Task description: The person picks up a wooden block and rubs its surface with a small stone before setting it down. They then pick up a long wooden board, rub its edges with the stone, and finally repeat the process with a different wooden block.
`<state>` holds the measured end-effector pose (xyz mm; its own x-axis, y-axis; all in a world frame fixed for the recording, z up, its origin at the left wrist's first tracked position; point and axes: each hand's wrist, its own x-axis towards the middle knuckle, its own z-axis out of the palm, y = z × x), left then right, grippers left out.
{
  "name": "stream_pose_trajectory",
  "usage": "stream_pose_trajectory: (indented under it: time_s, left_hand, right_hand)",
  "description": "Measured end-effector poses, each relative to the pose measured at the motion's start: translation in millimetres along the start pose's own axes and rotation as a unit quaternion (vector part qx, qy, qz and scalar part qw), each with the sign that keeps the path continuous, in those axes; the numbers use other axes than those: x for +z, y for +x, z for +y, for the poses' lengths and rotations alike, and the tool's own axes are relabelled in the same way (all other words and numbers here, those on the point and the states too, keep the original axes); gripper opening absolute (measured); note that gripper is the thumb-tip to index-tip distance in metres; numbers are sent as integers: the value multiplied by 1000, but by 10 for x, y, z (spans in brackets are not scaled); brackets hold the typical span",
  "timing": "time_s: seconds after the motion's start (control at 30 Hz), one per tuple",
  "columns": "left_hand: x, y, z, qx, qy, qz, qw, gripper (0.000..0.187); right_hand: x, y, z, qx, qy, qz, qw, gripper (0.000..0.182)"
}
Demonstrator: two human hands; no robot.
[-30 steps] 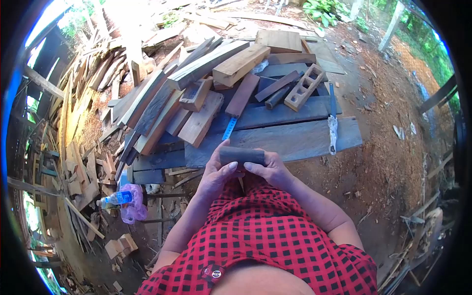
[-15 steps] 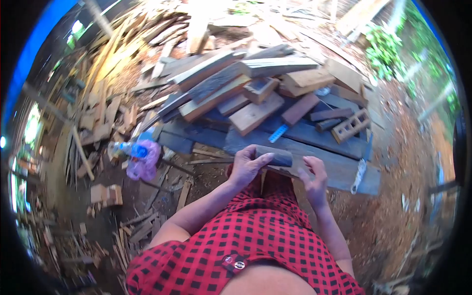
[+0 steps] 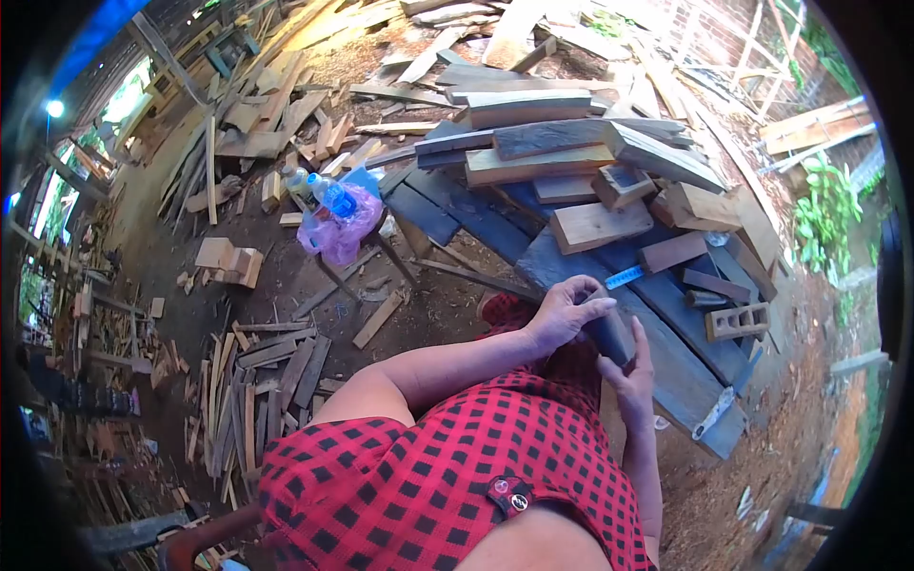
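While the dark wooden block [image 3: 609, 333] sits just below frame centre, above the red checked shirt [image 3: 457, 476], the left hand [image 3: 564, 314] grasps its upper end and the right hand [image 3: 633, 376] cups it from five o'clock. Stacked planks [image 3: 571, 162] lie at one o'clock.

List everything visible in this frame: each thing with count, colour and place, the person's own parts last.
dark wood block: one, dark grey, held in both hands
plank platform: several boards, blue-grey, under the stack
stacked timber: many pieces, tan to grey, on the platform
slotted wood block: one, brown, right on the platform
tape measure: one, blue, on the platform by the hands
plastic bottles: two, clear with blue labels, on the pink bag
pink bag: one, left of the platform
offcuts: many, brown, on the ground at left
shirt: red-black check
left hand: gripping the block
right hand: supporting the block
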<state>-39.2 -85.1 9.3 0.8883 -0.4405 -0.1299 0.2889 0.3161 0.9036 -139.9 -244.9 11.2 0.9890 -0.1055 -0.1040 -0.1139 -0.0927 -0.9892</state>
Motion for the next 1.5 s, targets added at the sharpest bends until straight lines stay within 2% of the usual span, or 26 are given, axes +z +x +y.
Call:
stream_pose_trajectory:
  time_s: [0.03,0.1,0.17,0.23,0.3,0.33,0.37,0.5,0.57,0.67,0.7,0.73,0.77,0.8,0.83,0.87,0.9,0.93,0.97,1.03,1.1,1.17,1.3,1.4,1.47,1.5]
  left_hand:
    - [-2,21,15,64,-36,-19,997,25]
    - [-15,42,46,84,-45,-41,995,27]
    - [13,17,89,70,-21,-63,995,24]
    - [41,27,-27,77,-30,-81,993,27]
    - [33,76,42,93,-41,-99,990,31]
    - [-7,58,115,122,72,-71,987,39]
    - [-44,40,184,148,184,-41,971,47]
    - [-142,98,315,103,328,-37,938,62]
    - [-166,129,320,194,360,-11,913,58]
    - [-344,185,649,139,374,-47,916,59]
    - [-509,311,633,177,339,-36,923,58]
    - [-746,559,419,237,279,31,930,53]
    - [-935,563,732,208,339,65,915,47]
    - [-1064,480,1068,123,317,97,935,42]
    - [-1379,605,1081,179,357,134,907,42]
    - [-1758,797,1022,315,467,217,797,45]
    - [-1871,729,1275,238,536,267,765,43]
    - [-2186,873,1268,286,591,297,693,50]
    - [-2359,892,1375,223,592,293,717,60]
    - [-2851,1143,1368,147,682,276,661,79]
    - [-3012,1251,1448,37,676,223,702,82]
    - [-3075,1306,1548,3,665,152,731,77]
    - [-3147,1443,1551,18,714,148,684,67]
    - [-3279,1529,1519,5,684,152,713,56]
    - [-3243,1482,1521,121,675,219,694,48]
    - [-3176,1448,1563,130,681,210,690,48]
  right_hand:
    - [-96,10,130,-1,-3,-2,1000,74]
    - [-198,-6,234,85,303,-123,941,75]
    - [-118,-49,266,62,298,-149,941,76]
    - [-1,-70,171,41,390,-99,915,67]
    - [36,77,-211,33,314,-82,945,62]
    - [62,127,-344,32,243,-63,967,57]
    - [95,140,-382,30,239,-64,968,57]
    - [283,172,-517,34,286,-58,956,49]
    - [302,243,-545,58,282,-32,957,47]
    - [194,356,-549,-9,126,105,986,41]
    - [117,366,-523,-12,121,103,987,41]
    - [-13,380,-442,-77,-9,163,984,39]
    - [-174,398,-338,-141,-140,221,955,36]
    - [-394,410,-156,-147,-144,224,953,36]
    - [-646,407,102,-162,-240,227,930,35]
    - [-821,380,316,-173,-334,232,897,34]
    - [-905,327,440,-175,-337,246,892,34]
    - [-975,258,538,-109,-382,246,884,35]
    - [-1042,207,658,-41,-422,247,871,37]
    - [-1162,186,1155,-39,-408,263,873,40]
    - [-1096,139,1296,-35,-392,273,878,45]
    - [-904,150,1273,-78,-544,319,772,46]
    - [-896,137,1238,-79,-518,333,784,47]
    - [-897,135,1216,-75,-534,322,778,48]
    - [-889,135,1182,-78,-531,311,784,51]
    - [-894,135,1192,-75,-525,323,784,51]
